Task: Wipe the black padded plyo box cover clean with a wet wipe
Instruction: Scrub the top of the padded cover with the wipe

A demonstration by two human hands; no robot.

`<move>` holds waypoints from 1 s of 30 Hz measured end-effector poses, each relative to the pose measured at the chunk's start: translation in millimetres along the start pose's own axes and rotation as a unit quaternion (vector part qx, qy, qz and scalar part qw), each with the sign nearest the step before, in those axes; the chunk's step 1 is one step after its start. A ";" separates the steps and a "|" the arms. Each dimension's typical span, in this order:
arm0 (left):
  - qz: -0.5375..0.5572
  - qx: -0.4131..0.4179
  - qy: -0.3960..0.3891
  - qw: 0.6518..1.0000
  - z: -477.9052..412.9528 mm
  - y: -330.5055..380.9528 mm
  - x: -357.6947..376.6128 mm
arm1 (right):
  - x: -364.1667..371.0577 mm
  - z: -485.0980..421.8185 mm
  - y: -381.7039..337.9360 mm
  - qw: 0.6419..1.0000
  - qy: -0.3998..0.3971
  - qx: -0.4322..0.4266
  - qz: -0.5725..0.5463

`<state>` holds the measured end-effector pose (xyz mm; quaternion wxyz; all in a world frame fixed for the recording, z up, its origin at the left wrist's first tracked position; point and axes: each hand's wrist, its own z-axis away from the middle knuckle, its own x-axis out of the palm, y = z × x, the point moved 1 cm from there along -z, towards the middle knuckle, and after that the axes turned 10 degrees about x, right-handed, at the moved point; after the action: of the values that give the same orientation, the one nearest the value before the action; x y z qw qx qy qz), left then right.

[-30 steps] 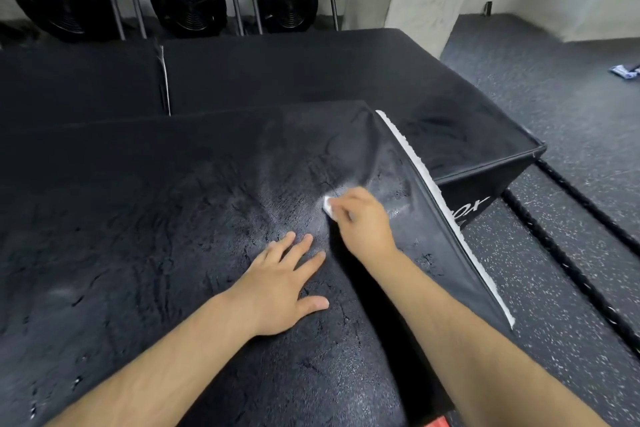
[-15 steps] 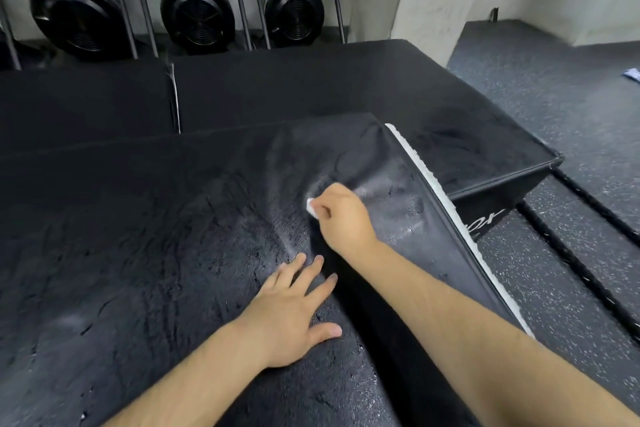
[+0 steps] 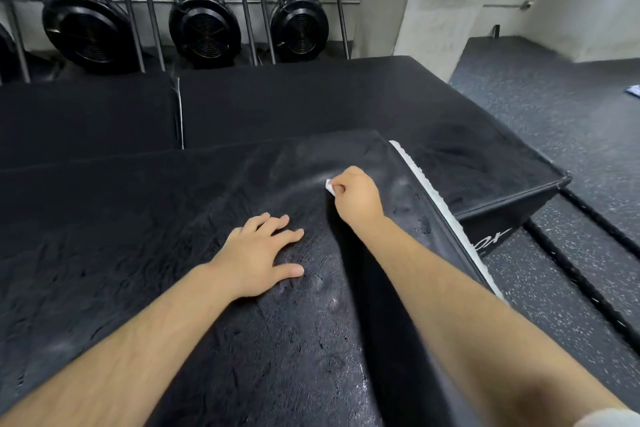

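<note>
Plyo box cover [image 3: 207, 305] fills centre and lower left of frame. Right hand [image 3: 356, 198] clenched round wet wipe [image 3: 329, 186] near its upper right corner; left hand [image 3: 259, 260] flat, released, pressing cover. Suggest overlapping firm strokes, left palm anchoring against bunching.

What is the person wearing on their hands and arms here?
Almost nothing: the left hand and right hand are bare, with no gloves, rings or watch showing, and both forearms are uncovered. A pale fabric edge, perhaps a sleeve, shows high on the right arm.
</note>
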<state>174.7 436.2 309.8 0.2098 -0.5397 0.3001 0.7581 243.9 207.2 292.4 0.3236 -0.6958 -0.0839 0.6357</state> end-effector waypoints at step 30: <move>0.042 -0.001 0.012 0.999 -1.7 2.3 8.4 | 35.1 -52.3 -61.3 0.998 -0.016 0.001 0.061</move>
<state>171.6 433.3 302.0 0.1741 -0.5356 0.3240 0.7602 317.3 255.4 296.5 0.2838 -0.6888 -0.0462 0.6655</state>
